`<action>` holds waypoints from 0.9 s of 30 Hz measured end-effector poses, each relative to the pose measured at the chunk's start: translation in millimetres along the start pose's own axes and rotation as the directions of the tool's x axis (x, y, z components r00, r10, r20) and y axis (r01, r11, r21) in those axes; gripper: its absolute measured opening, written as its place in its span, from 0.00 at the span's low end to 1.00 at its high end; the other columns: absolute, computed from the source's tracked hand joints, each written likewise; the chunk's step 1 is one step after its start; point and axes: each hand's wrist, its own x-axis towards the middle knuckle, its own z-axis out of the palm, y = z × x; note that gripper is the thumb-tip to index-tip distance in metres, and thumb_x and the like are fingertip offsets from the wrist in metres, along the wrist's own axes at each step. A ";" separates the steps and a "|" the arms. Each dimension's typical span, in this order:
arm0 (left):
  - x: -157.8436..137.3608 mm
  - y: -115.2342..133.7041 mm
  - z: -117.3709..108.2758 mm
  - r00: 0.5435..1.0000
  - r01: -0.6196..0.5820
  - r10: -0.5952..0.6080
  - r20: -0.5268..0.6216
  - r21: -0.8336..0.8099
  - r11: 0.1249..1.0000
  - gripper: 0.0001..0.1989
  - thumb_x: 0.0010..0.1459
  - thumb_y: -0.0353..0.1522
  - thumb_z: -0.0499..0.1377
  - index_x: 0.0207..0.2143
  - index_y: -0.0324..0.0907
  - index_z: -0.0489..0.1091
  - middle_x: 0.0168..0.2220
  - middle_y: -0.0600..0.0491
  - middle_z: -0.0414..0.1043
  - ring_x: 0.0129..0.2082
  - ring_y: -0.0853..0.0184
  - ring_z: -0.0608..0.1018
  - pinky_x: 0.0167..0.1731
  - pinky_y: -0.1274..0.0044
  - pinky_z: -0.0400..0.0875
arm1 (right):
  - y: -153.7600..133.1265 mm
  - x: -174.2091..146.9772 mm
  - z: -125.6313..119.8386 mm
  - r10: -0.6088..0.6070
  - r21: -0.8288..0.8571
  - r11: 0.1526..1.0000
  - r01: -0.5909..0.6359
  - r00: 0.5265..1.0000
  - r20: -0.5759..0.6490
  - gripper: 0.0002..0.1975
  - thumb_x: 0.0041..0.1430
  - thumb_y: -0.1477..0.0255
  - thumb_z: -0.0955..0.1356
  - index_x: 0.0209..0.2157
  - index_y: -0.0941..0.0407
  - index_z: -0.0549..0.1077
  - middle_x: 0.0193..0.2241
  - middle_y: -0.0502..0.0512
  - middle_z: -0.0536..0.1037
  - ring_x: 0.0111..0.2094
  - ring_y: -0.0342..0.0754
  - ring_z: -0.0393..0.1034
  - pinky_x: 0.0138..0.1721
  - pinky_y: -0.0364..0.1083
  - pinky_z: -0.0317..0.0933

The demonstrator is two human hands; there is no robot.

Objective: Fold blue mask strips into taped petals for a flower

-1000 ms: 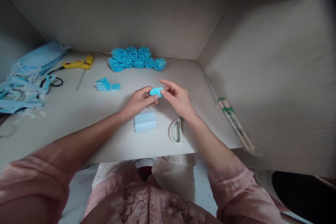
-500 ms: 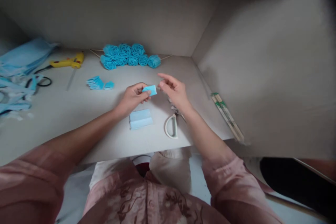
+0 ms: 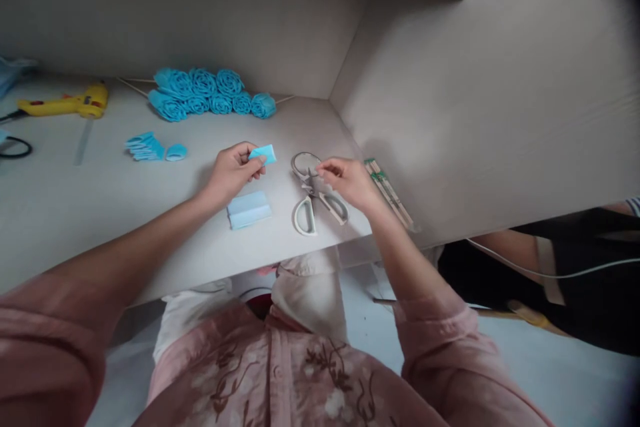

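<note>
My left hand (image 3: pixel 233 170) pinches a small folded piece of bright blue fabric (image 3: pixel 265 154) between thumb and fingers, above the table. To the right, my right hand (image 3: pixel 347 180) is closed in a pinch at the edge of a thin ring-like coil of wire (image 3: pixel 295 159). Scissors with white handles (image 3: pixel 305 217) lie half spread on the table, their blades pointing into the coil. Below my left hand is a flat, creased light blue fabric piece (image 3: pixel 249 209).
Several blue fabric roses (image 3: pixel 203 95) on sticks lie at the back. Left of them is a yellow glue gun (image 3: pixel 75 103); pleated blue pieces (image 3: pixel 144 147) lie nearer. Packed sticks (image 3: pixel 393 195) rest by the right wall. Another person's arm (image 3: pixel 515 250) shows at right.
The view has swung right. My right hand has moved right and down from above the scissors, its fingers closing at the coil's edge. My left hand still holds the folded fabric.
</note>
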 end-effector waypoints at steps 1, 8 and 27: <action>-0.3 0.1 0.2 1.000 -0.002 0.002 0.002 -0.001 1.000 0.05 0.50 0.31 0.61 0.27 0.39 0.68 0.20 0.56 0.70 0.19 0.74 0.68 0.19 0.82 0.61 | 2.9 -8.7 4.7 -0.013 -0.068 0.998 0.014 1.000 0.011 0.05 0.57 0.74 0.68 0.34 0.57 0.78 0.30 0.51 0.80 0.31 0.43 0.73 0.34 0.43 0.63; -0.7 -0.1 0.5 1.000 -0.013 0.013 0.026 -0.001 1.000 0.05 0.50 0.31 0.61 0.28 0.39 0.68 0.19 0.57 0.70 0.18 0.75 0.68 0.21 0.82 0.62 | -3.2 -27.7 31.8 -0.103 -0.461 0.877 0.131 0.991 0.085 0.07 0.61 0.75 0.67 0.40 0.56 0.77 0.40 0.56 0.81 0.39 0.47 0.75 0.38 0.43 0.62; -0.3 -1.0 -1.0 0.999 -0.041 0.040 0.035 0.023 0.999 0.07 0.50 0.33 0.63 0.28 0.39 0.68 0.20 0.56 0.70 0.18 0.75 0.68 0.21 0.81 0.62 | 10.5 -25.1 46.0 -0.094 -0.466 0.883 0.058 0.994 -0.054 0.07 0.60 0.76 0.64 0.35 0.57 0.75 0.34 0.55 0.78 0.33 0.45 0.70 0.35 0.42 0.57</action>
